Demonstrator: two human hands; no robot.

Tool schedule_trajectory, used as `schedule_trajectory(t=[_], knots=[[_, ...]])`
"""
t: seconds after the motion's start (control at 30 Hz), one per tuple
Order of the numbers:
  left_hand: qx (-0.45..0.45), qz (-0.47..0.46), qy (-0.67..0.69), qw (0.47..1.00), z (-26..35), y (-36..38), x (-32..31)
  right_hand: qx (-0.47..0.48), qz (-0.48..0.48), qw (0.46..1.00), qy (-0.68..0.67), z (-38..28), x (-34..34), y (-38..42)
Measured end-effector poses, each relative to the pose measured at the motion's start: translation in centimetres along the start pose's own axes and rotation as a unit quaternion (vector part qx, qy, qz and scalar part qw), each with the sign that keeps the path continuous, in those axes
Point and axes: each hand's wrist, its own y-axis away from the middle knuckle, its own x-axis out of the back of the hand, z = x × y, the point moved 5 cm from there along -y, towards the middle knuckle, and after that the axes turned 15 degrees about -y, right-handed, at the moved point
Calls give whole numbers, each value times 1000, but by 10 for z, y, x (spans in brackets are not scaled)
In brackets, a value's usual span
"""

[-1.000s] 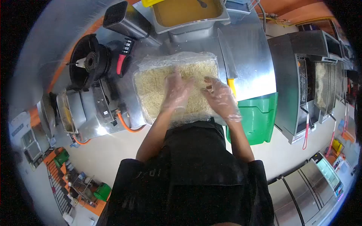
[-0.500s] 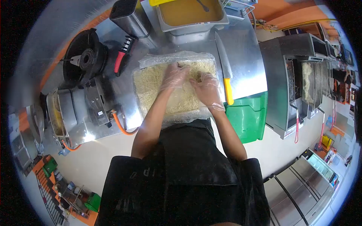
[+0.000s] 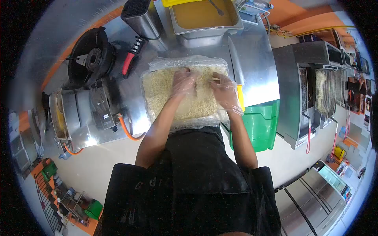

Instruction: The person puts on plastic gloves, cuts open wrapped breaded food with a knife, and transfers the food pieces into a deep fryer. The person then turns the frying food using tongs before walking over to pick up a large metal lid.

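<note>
The hands are both in loose, clear gloves and reach in from the bottom of the frame. The left hand (image 3: 184, 83) is over the middle of the crumbs (image 3: 200, 107), its fingers bent down onto them; the right hand (image 3: 226, 93) is at their right edge, fingers curled but a little apart. The glove film and the bent fingers make it hard to tell whether either hand is gripping anything.

The crumbs lie directly below both hands, in the centre of the frame, as a broad bed with its long axis running across from left to right. The strip between the hands is near to both; the left half of the bed is nearer the left hand, the right edge nearer the right. Both sets of fingertips point toward the top edge of the bed.

Crumpled film (image 3: 182, 62) borders the crumbs at top and bottom. Just right of them, the knife (image 3: 235, 59) lies blade up the frame, its yellow handle beside the right hand. Farther out on the surface (image 3: 258, 51), the sharpener (image 3: 129, 61) is at upper left and the tub (image 3: 202, 15) at top centre, with the green bin (image 3: 255, 128) right of the right forearm.
</note>
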Motion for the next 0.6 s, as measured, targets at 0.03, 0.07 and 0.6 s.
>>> schedule_trajectory(t=[0.03, 0.07, 0.6], knots=[[-5, -8, 41, 999, -5, -1, -2, -21, -14, 1000, -17, 1, 0, -1], [-11, -17, 82, 996, -16, -5, -6, 2, -24, 1000, 3, -2, -1, -1], [23, 73, 437, 896, -120, 53, -10, 13, -342, 939, 45, -39, -46, -21]])
